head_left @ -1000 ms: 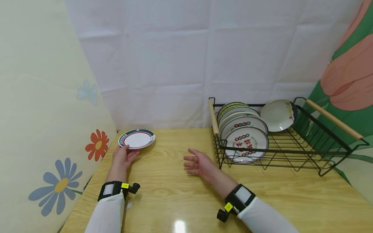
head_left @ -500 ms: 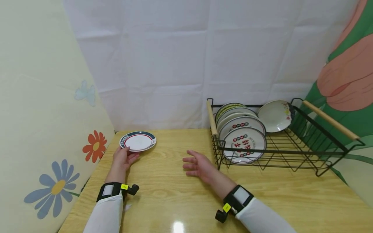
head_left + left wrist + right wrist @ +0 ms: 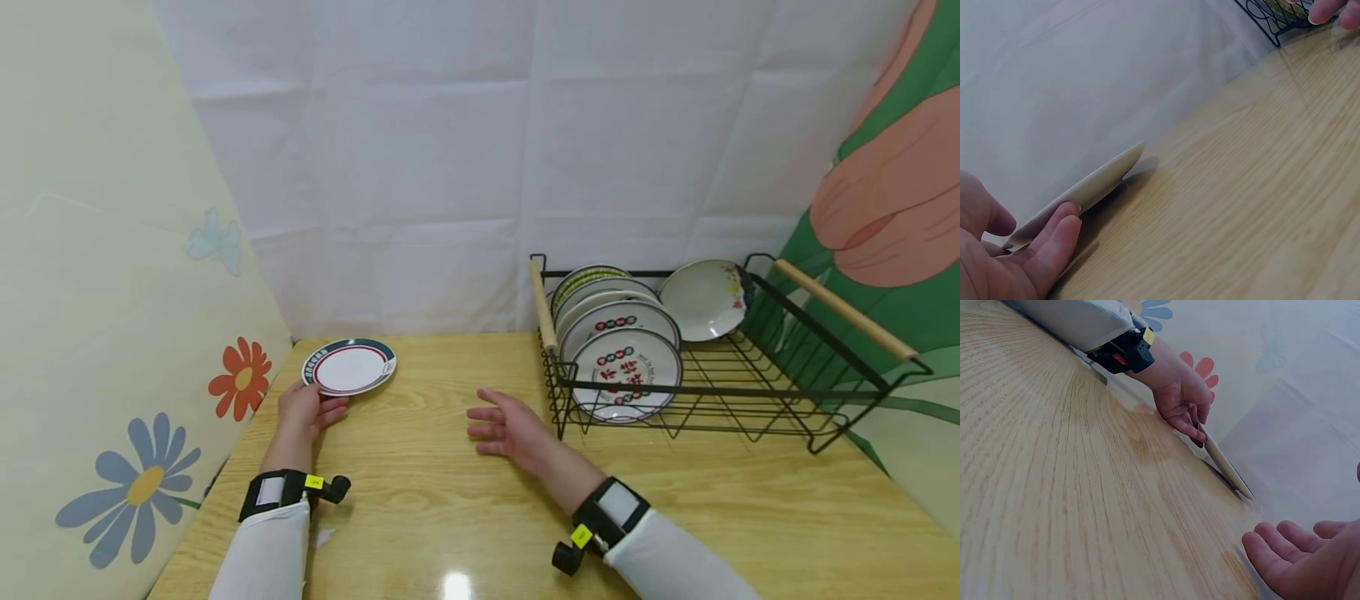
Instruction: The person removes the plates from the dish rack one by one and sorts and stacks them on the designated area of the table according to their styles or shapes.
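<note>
At the table's far left lies a small white plate (image 3: 349, 367) with a dark green and red patterned rim. My left hand (image 3: 302, 410) is at its near-left edge. In the left wrist view the thumb (image 3: 999, 219) stands a little off the plate (image 3: 1094, 185), and fairly straight fingers (image 3: 1060, 244) lie along its underside. The plate sits low over the table, with a shadow beneath. My right hand (image 3: 517, 432) is held out with spread fingers and nothing in it, left of the dish rack (image 3: 720, 390); its palm shows in the right wrist view.
The black wire rack has wooden handles (image 3: 843, 308). Several plates (image 3: 627, 375) stand in a row at its left end, and a flower-decorated dish (image 3: 701, 302) leans at the back. A white cloth (image 3: 420, 167) hangs behind the wooden table (image 3: 420, 492); flowered panels flank both sides.
My left hand has drawn slightly left and back, and its thumb has come off the plate's upper rim. The plate and my right hand stay almost in place; the view has shifted slightly.
</note>
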Demonstrator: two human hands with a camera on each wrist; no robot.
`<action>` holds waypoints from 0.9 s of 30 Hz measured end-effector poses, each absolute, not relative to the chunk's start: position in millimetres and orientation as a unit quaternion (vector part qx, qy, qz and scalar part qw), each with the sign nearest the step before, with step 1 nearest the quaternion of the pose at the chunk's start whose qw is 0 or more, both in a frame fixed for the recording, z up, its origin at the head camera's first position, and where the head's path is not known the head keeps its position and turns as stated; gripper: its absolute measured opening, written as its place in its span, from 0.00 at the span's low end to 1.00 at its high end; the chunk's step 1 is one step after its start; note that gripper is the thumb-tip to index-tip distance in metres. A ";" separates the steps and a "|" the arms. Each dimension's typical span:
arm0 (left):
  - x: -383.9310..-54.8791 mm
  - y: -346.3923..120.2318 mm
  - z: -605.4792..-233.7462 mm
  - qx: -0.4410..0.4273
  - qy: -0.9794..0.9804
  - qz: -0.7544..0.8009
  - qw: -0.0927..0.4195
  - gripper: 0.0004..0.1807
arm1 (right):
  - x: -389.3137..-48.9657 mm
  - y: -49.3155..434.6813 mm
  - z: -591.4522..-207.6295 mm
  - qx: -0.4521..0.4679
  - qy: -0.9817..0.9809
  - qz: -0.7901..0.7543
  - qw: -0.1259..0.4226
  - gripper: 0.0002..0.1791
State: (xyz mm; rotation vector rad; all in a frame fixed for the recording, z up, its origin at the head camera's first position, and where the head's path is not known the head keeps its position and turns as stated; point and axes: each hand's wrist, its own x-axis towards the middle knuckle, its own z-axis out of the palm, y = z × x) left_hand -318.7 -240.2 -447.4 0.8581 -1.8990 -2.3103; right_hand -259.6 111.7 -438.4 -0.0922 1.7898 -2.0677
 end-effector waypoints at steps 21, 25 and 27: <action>-312.6 -247.8 -439.3 0.311 -0.637 -0.705 0.028 0.27 | -258.0 110.7 -437.1 -0.029 0.646 -0.734 0.207 0.36; -312.9 -248.5 -438.9 0.320 -0.646 -0.692 0.039 0.27 | -257.4 110.6 -437.2 -0.028 0.647 -0.733 0.210 0.36; -312.8 -248.2 -438.4 0.321 -0.652 -0.686 0.045 0.27 | -257.3 110.7 -437.6 -0.027 0.648 -0.732 0.210 0.36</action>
